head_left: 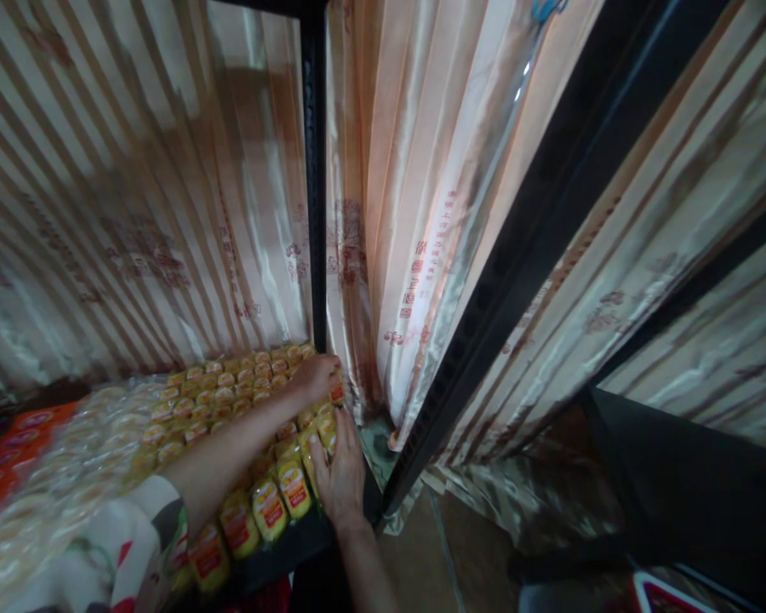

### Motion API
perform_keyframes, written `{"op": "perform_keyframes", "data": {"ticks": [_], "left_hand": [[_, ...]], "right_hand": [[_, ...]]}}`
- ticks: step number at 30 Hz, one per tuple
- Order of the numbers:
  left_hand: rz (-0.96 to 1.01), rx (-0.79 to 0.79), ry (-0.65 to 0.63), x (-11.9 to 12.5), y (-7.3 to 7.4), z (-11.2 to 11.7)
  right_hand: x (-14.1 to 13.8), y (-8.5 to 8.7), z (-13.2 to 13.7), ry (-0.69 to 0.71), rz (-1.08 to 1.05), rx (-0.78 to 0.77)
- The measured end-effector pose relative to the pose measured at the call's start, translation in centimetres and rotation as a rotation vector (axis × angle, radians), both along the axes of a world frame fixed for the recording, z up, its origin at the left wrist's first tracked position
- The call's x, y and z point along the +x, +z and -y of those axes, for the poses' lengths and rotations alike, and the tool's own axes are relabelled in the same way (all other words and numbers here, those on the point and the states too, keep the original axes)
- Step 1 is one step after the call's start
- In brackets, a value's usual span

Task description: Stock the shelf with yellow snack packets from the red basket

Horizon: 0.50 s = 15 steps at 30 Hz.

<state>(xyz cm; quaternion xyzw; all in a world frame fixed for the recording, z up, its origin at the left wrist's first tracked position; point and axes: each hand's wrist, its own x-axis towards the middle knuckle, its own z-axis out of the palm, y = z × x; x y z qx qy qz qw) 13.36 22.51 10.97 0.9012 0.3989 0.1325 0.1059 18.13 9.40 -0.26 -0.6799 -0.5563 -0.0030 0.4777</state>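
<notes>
Labelled packs stand in rows on a shelf at the lower left, with bagged goods on their left and flat packages beyond those, at the far left. The left forearm crosses above the rows, its left hand at their far right corner, just before the rear post. The right hand lies nearer, along the packs' right edge. Behind everything hangs a curtain (it runs on past the corner, too). Right of the shelf rises the front post, with floor at its foot.
</notes>
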Motion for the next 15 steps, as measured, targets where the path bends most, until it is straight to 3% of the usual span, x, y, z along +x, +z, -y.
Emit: {"op": "perform_keyframes", "data": {"ticks": [5,15], "left_hand": [[-0.050,0.009,0.012,0.03,-0.59,0.04],[-0.153,-0.033,-0.087,0.10,0.04,0.15]], "right_hand": [[0.02,-0.83,-0.11,-0.004,0.009,0.034],[0.20,-0.88,-0.12,-0.002,0.024,0.039]]}}
